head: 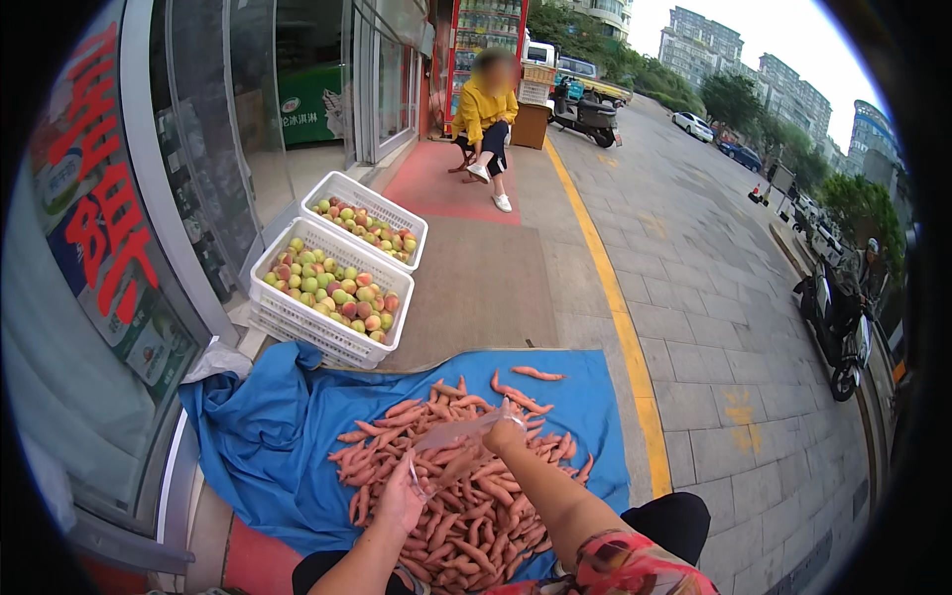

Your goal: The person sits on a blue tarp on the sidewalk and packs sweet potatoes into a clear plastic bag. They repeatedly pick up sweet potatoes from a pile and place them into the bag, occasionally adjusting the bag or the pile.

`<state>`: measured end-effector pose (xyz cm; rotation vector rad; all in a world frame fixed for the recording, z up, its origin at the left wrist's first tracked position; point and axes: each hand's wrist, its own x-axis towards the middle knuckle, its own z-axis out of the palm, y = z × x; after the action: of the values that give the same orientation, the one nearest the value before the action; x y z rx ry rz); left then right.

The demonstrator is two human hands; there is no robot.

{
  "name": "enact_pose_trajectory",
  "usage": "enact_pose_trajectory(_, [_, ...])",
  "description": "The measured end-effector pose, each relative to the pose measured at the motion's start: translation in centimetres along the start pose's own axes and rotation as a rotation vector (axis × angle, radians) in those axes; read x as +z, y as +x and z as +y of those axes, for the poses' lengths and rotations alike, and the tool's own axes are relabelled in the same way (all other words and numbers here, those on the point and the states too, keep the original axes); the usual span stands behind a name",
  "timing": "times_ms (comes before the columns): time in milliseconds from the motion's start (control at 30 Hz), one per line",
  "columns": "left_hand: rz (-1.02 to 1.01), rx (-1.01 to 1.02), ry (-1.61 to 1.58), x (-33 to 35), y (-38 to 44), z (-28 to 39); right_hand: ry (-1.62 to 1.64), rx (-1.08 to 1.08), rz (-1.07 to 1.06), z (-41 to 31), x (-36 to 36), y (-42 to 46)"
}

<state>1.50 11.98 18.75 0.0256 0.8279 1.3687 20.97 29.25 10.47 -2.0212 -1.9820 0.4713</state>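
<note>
A thin clear plastic bag (465,435) is stretched between my two hands above a heap of sweet potatoes (476,520). My left hand (401,491) grips the bag's near left side. Farther forward, my right hand (506,431) holds its other end, fingers partly hidden by the film. No sweet potato can be made out inside the bag. The reddish, tapered roots lie spread over a blue tarp (595,416), and a few rest apart from the heap near its far edge. On the left the tarp (253,431) is bunched up in folds.
White plastic crates (335,357) of peaches (327,286) stand beyond the tarp, beside the shop's glass door (253,111). A person (487,111) in yellow sits on a folding stool ahead. A yellow line (595,245) borders the paving. At right, someone is by a scooter (833,327).
</note>
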Motion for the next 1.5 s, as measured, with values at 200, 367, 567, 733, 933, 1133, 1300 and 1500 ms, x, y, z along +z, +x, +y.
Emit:
enact_pose_trajectory(200, [-0.118, 0.034, -0.117, 1.8, -1.1, 2.6, -0.522, -0.437, -0.05, -0.1, -4.6, -1.0])
enact_pose_trajectory(367, [-0.27, 0.104, -0.094, 2.5, -2.7, 4.2, -0.577, -0.485, -0.362, -1.6, -13.9, -6.1])
enact_pose_trajectory(567, [-0.2, -0.052, 0.056, 2.4, -1.0, 2.4, -0.489, -0.44, -0.176, 4.6, -14.4, -11.9])
enact_pose_trajectory(733, [0.026, -0.226, 0.385, 0.8, 2.1, -3.4, -0.552, -0.118, -0.645, 9.8, -7.2, -11.3])
enact_pose_trajectory(933, [0.053, -0.201, 0.399, 0.4, 4.8, -4.6, -0.621, -0.255, -0.788, 10.7, -6.9, -10.6])
enact_pose_trajectory(1133, [0.046, -0.203, 0.495, 1.9, 4.0, -5.7, -0.659, -0.29, -0.791, 7.0, -12.9, -12.2])
enact_pose_trajectory(1300, [0.011, -0.201, 0.463, 2.7, 4.4, -6.5, -0.49, -0.212, -0.912, 12.7, -6.7, -11.8])
enact_pose_trajectory(1500, [0.005, -0.253, 0.479, 3.0, 4.7, -7.4, -0.541, -0.906, -0.65, 9.5, -13.6, -13.4])
